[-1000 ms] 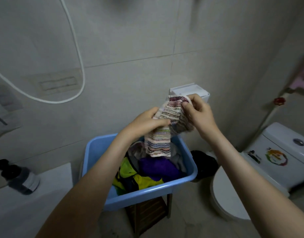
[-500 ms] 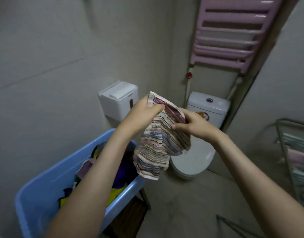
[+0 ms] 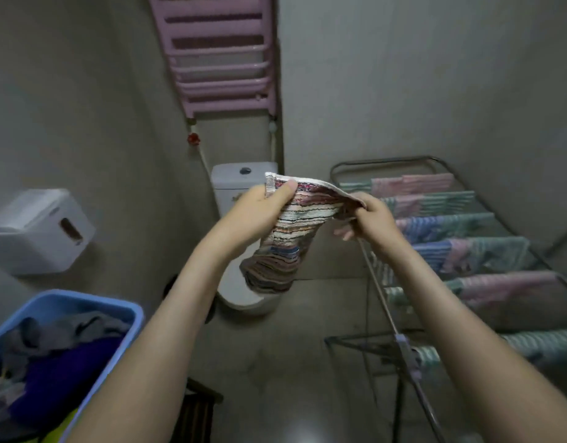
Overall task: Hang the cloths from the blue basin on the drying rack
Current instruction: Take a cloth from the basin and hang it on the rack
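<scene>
1. Drying rack (image 3: pixel 384 160) stands at right, striped towels over its bars
2. Blue basin (image 3: pixel 122 346) sits lower left, with cloths heaped inside
3. Striped cloth (image 3: pixel 288 238) hangs in mid-air between basin and rack
4. Left hand (image 3: pixel 263 212) pinches one top corner; right hand (image 3: pixel 368 215) grips the other top edge

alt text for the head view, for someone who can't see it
The left hand and right hand hold a striped cloth by its top edge. A drying rack hung with towels stands at right; a blue basin of cloths sits lower left.
</scene>
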A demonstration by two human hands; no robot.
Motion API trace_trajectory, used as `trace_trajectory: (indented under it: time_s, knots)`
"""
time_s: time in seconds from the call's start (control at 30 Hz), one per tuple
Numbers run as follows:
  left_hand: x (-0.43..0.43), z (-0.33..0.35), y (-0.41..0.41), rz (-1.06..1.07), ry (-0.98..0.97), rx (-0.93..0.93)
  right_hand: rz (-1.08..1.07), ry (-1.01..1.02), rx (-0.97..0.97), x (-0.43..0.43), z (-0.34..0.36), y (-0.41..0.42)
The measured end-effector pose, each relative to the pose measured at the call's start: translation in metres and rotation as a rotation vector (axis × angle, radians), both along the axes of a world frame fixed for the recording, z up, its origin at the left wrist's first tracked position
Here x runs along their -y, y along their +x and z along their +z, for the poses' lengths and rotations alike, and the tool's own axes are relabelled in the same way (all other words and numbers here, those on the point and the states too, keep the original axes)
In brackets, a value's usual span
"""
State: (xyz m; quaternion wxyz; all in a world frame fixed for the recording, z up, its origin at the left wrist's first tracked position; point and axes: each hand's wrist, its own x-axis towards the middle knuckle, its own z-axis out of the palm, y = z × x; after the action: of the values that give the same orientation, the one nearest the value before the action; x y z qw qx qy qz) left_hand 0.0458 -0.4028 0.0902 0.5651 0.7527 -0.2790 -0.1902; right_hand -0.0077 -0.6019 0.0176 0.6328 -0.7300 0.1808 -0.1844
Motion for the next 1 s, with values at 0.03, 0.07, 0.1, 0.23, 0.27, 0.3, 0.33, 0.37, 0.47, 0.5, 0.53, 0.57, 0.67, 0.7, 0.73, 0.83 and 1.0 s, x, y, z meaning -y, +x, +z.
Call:
trace_trajectory:
  time_s: [0.03, 0.07, 0.1, 0.23, 0.27, 0.3, 0.33, 0.37, 0.47, 0.5, 0.53, 0.57, 0.67, 0.7, 0.73, 0.83, 1.0]
  knots:
    - [0.013, 0.0, -0.009, -0.035, 0.008, 0.018, -0.064, 0.058, 0.032, 0.012, 0.002, -0.014]
    - [0.03, -0.001, -0.019, -0.08, 0.012, 0.039, -0.135, 0.09, 0.066, 0.027, 0.003, -0.033]
    - [0.045, -0.002, -0.029, -0.12, 0.02, 0.047, -0.201, 0.107, 0.105, 0.041, 0.003, -0.049]
    - [0.105, -0.01, -0.074, -0.28, -0.005, 0.061, -0.45, 0.109, 0.236, 0.095, 0.004, -0.12]
    - [0.118, -0.011, -0.085, -0.325, -0.014, 0.061, -0.506, 0.098, 0.252, 0.107, 0.004, -0.137]
    - [0.132, -0.012, -0.098, -0.373, -0.014, 0.063, -0.564, 0.076, 0.266, 0.118, 0.004, -0.157]
    - [0.143, -0.013, -0.11, -0.417, -0.011, 0.071, -0.619, 0.055, 0.271, 0.129, 0.004, -0.174]
    - [0.158, -0.015, -0.126, -0.463, 0.007, 0.079, -0.684, 0.048, 0.275, 0.141, 0.002, -0.198]
    - [0.193, -0.022, -0.161, -0.561, 0.035, 0.054, -0.834, 0.02, 0.265, 0.165, -0.002, -0.256]
    - [0.2, -0.025, -0.169, -0.598, 0.041, 0.035, -0.864, 0.003, 0.255, 0.168, -0.004, -0.27]
    - [0.208, -0.027, -0.178, -0.644, 0.049, 0.015, -0.891, -0.005, 0.24, 0.173, -0.008, -0.284]
    - [0.22, -0.03, -0.192, -0.703, 0.069, -0.012, -0.933, -0.018, 0.228, 0.18, -0.011, -0.305]
    - [0.243, -0.037, -0.223, -0.83, 0.12, -0.111, -1.032, -0.061, 0.193, 0.191, -0.019, -0.349]
    - [0.252, -0.039, -0.233, -0.877, 0.13, -0.142, -1.064, -0.073, 0.186, 0.195, -0.022, -0.363]
    - [0.263, -0.042, -0.244, -0.931, 0.148, -0.167, -1.108, -0.082, 0.183, 0.199, -0.023, -0.378]
    - [0.287, -0.054, -0.266, -1.026, 0.18, -0.232, -1.202, -0.086, 0.158, 0.205, -0.032, -0.411]
    - [0.323, -0.077, -0.3, -1.226, 0.281, -0.253, -1.331, -0.054, 0.056, 0.21, -0.052, -0.462]
